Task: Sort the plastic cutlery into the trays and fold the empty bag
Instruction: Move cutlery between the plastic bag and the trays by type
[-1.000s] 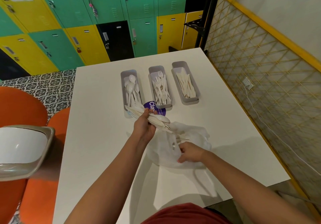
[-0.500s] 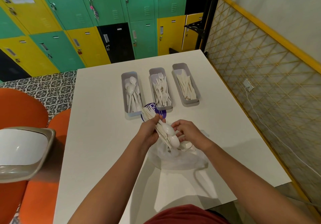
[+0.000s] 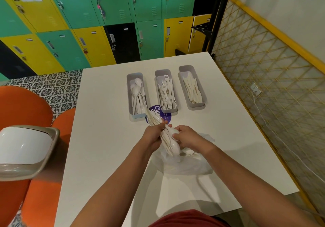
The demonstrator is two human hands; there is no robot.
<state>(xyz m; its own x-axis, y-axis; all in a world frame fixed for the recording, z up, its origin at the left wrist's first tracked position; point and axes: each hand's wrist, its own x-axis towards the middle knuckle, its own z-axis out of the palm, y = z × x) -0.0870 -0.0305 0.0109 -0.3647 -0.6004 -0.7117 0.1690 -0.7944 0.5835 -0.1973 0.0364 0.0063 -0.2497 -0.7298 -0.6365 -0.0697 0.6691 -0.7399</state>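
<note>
The white desk (image 3: 105, 147) has plenty of bare top on its left half and along the near edge, while its right edge runs close beside a yellow lattice wall panel (image 3: 263, 93). Three grey trays sit side by side toward the far end: the spoon tray (image 3: 129, 93), the fork tray (image 3: 158, 73), and the knife tray (image 3: 202, 94), each partly filled. A purple sticker (image 3: 155, 110) peeks out between the first two. Nearer, over the crumpled clear bag (image 3: 184, 165), the left hand (image 3: 153, 137) has its fingers wrapped around a bundle of cutlery (image 3: 168, 142), handles fanning up toward the spoon tray. The right hand (image 3: 186, 137) pinches a spoon at that bundle. A few more spoons lie inside the bag, hard to count through the plastic. Green, yellow and black lockers (image 3: 105, 24) back the room above a patterned floor (image 3: 52, 89). Orange chairs (image 3: 22, 107) and a white-lidded bin (image 3: 24, 147) crowd the left side, both cut off by the frame.
</note>
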